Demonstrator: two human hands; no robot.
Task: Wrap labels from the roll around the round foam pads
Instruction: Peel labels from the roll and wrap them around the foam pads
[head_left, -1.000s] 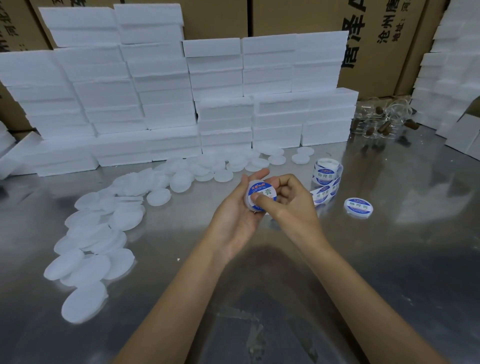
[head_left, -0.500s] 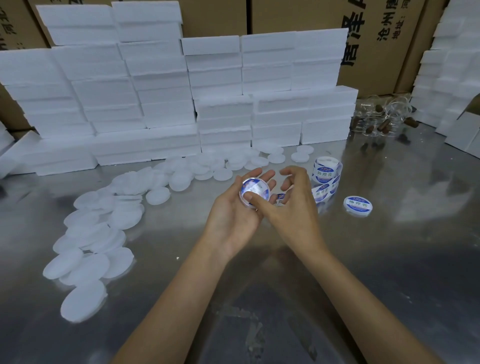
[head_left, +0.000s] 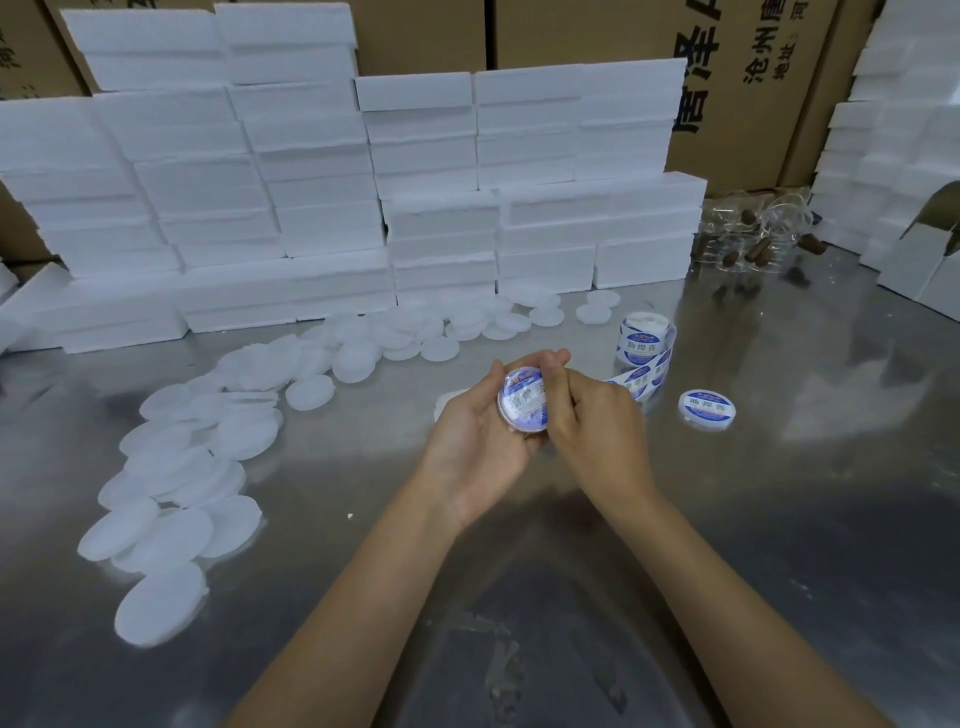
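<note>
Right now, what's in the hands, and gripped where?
One labelled foam pad. The left hand cups it from behind, fingers curled round its rim; the right hand presses its thumb and fingers on the labelled face and right edge.

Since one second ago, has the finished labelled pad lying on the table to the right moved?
No. The labelled pad lies at the same spot on the metal table, the same gap right of the label roll.

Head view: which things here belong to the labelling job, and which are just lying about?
In the job: labelled pad held by left hand and right hand; label roll; bare foam pads; finished pad.
Lying about: foam blocks; cardboard boxes; clear jars.
</note>
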